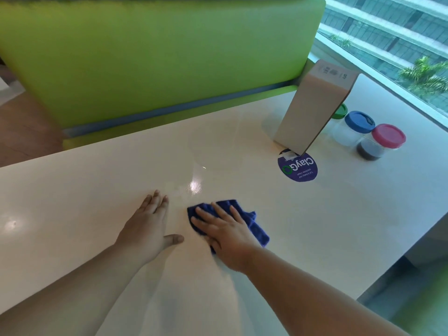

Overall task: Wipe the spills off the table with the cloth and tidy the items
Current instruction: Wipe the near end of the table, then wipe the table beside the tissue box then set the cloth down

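A crumpled blue cloth [257,226] lies on the white table [97,190] near its middle. My right hand [225,234] presses flat on the cloth with fingers spread. My left hand [148,224] rests palm down on the bare tabletop just left of the cloth, holding nothing. A faint wet smear [179,190] glistens just beyond the two hands. At the far right stand three clear jars: one with a red lid [388,136] and dark contents, one with a blue lid [359,122], one with a green lid [341,111] partly hidden behind a tall beige box [312,110].
A round purple sticker [299,169] is stuck to the table in front of the box. A green bench seat [157,57] runs along the table's far side. A window [388,32] borders the right side, and the table's right edge drops off near it.
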`<state>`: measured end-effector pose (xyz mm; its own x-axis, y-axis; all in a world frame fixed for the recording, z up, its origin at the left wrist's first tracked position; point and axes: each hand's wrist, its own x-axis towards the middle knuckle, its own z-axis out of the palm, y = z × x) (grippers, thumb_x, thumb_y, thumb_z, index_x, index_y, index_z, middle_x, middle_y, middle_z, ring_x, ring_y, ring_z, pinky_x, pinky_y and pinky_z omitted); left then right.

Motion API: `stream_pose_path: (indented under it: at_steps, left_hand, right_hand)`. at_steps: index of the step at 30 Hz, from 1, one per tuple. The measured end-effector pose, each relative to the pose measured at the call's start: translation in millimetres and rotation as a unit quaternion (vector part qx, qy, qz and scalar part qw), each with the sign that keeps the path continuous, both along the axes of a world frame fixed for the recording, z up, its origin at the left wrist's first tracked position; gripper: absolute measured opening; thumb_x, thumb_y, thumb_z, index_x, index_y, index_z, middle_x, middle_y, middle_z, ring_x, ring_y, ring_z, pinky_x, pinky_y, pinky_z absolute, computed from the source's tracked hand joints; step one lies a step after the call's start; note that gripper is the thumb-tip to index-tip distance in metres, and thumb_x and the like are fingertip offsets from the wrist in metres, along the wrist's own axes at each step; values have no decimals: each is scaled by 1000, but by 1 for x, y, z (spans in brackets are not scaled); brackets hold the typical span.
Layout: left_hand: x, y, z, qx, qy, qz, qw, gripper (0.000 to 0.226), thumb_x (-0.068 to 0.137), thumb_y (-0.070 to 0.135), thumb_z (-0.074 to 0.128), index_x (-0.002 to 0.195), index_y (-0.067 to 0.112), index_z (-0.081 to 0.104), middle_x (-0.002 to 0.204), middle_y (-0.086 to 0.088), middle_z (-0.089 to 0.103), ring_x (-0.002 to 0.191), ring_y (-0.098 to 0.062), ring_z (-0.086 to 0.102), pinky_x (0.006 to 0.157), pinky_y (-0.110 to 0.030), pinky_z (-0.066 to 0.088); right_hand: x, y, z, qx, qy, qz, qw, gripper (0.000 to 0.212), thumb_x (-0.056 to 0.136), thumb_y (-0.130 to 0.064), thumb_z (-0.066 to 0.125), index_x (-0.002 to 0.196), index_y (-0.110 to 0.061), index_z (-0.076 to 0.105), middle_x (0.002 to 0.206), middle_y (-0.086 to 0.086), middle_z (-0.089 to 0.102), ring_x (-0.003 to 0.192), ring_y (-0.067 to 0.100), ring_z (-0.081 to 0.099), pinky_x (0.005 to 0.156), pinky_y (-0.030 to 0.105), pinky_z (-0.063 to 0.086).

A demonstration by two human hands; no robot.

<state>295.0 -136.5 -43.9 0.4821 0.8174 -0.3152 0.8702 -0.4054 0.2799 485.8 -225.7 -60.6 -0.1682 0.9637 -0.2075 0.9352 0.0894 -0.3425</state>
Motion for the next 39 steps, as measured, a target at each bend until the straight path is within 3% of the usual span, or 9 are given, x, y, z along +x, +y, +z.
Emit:
stream_pose_path:
  at_steps: [4,8,13,16,19,24,28,31,39]
  left_hand:
    - [2,3,1,-6,7,-2,1000,105,78,66,54,150,18,-5,157,-2,-16,145,-16,-9,115,-27,6]
    - [0,3,-3,-8,7,7,1000,94,85,61,49,150,19,-3,157,-2,-15,145,-17,-9,115,-28,6]
    - [6,-2,-3,17,-18,40,999,64,98,35,37,150,12,8,159,-7,-4,146,-19,-2,115,-28,6]
    - [34,-27,2,68,-131,43,988,53,99,24,33,148,7,20,158,-8,10,146,-21,3,112,-22,1]
    - [73,-61,2,53,-183,-69,979,59,94,40,17,147,16,27,157,-4,13,146,-23,4,118,-34,2]
    - [89,-76,-19,28,12,-212,977,57,83,64,-3,140,55,-9,154,16,-22,141,-25,-26,109,-55,-16]
    - [84,-39,-22,-5,8,-126,992,45,94,59,11,136,62,-3,153,18,-22,139,-22,-29,108,-61,-16]
    - [83,-42,-23,-4,28,-94,995,44,95,57,12,134,65,-5,151,18,-30,138,-25,-33,104,-67,-16]
    - [42,-79,-22,18,-30,-252,967,43,86,63,1,129,73,0,147,31,-24,137,-14,-34,102,-63,-24]
  right_hand:
    - [32,-20,-1,17,4,-23,1000,53,89,-40,19,141,-45,31,151,-27,20,144,9,8,116,38,-4]
    - [18,13,2,-9,-21,-128,992,46,98,-41,18,144,-48,16,154,-26,7,146,12,-3,117,40,-8]
    - [-13,0,6,-17,73,-31,997,47,99,-31,36,145,-39,27,155,-20,17,146,12,4,117,38,-5]
    - [7,-21,18,65,253,-174,950,43,91,-20,49,133,-27,51,138,-18,43,135,9,35,114,17,17]
    - [45,-34,22,179,192,-318,911,42,87,-30,41,121,-19,62,124,-8,59,122,17,48,104,8,24]
    - [80,-58,14,139,109,-332,927,33,94,-12,50,123,-24,61,130,-7,57,133,19,35,110,25,24]
    - [91,-75,8,101,87,-339,931,37,96,-13,44,128,-29,56,141,-9,47,140,17,26,113,25,18]
    - [95,-86,3,18,59,-332,941,43,100,-22,35,141,-34,37,154,-13,22,146,14,7,118,31,7]
    - [101,-94,-5,-7,53,-310,949,47,101,-19,30,143,-39,30,155,-19,10,145,9,-3,114,25,-3]
